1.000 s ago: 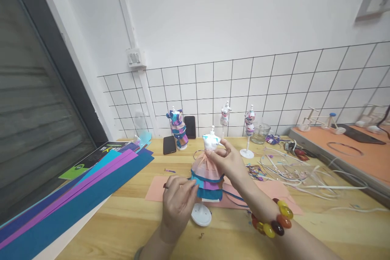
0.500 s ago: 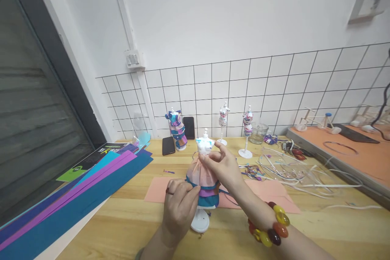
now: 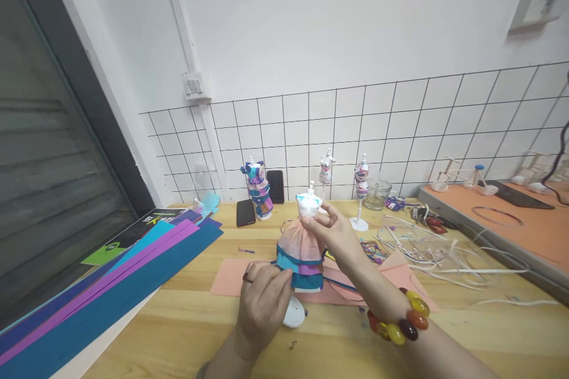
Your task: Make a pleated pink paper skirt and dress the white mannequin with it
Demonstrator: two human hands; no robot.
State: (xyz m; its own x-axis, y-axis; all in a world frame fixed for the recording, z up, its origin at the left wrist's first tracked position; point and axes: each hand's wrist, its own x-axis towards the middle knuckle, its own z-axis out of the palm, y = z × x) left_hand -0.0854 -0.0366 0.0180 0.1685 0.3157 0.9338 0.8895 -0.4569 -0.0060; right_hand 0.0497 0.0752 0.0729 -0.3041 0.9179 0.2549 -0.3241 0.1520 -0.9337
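Note:
A small white mannequin (image 3: 308, 204) on a round white base (image 3: 294, 312) wears a layered paper skirt (image 3: 299, 251) of pink, blue and purple. My right hand (image 3: 336, 234) pinches the mannequin at its waist, with a beaded bracelet (image 3: 400, 320) on the wrist. My left hand (image 3: 262, 301) is closed on the blue band at the lower left edge of the skirt. A thin blue strip (image 3: 340, 284) trails from the skirt to the right over a pink paper sheet (image 3: 229, 278).
Long blue and purple paper sheets (image 3: 111, 284) lie at the left. Three dressed mannequins (image 3: 258, 187) and two phones (image 3: 245, 212) stand by the tiled wall. White strips (image 3: 435, 254), a glass bowl (image 3: 377, 193) and an orange mat (image 3: 511, 213) fill the right.
The mannequin has shifted slightly to the right and tilted between my hands. Both hands keep their hold on it.

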